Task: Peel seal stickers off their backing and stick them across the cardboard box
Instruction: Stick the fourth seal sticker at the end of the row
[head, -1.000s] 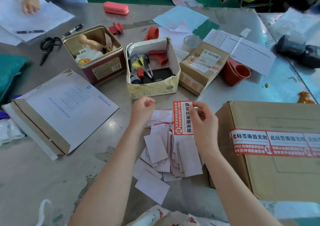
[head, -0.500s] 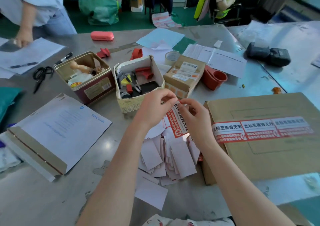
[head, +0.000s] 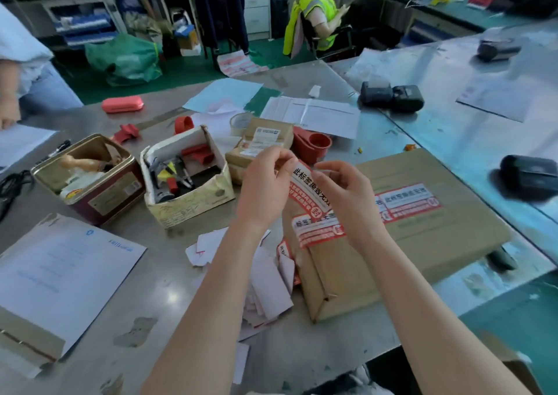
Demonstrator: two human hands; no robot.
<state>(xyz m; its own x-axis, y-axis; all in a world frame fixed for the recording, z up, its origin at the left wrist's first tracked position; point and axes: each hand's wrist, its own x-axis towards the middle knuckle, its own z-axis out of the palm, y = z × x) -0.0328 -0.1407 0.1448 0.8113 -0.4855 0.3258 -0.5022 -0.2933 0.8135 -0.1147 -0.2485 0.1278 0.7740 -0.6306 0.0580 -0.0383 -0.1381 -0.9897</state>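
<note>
Both forearms reach forward, bare, hands raised close together in front of the chest. Left hand (head: 265, 183) has its fingers curled with thumb and fingertips pinched up top, right hand (head: 344, 192) mirrors it, fingers bent inward and pinching too.

- The place is a parcel-packing or logistics workroom, with office desks behind.
- The metal worktop (head: 169, 276) under the hands (head: 305, 189) carries a sealed cardboard box (head: 422, 243) just right of them, a labelled small parcel (head: 259, 140) just beyond them and a tape roll (head: 240, 122) farther back.
- Portable label printers (head: 389, 97) sit well beyond the hands to the right, past printed sheets (head: 314, 115).
- A person in a hi-vis vest (head: 320, 10) sits far behind, near drawer cabinets (head: 256, 1).
</note>
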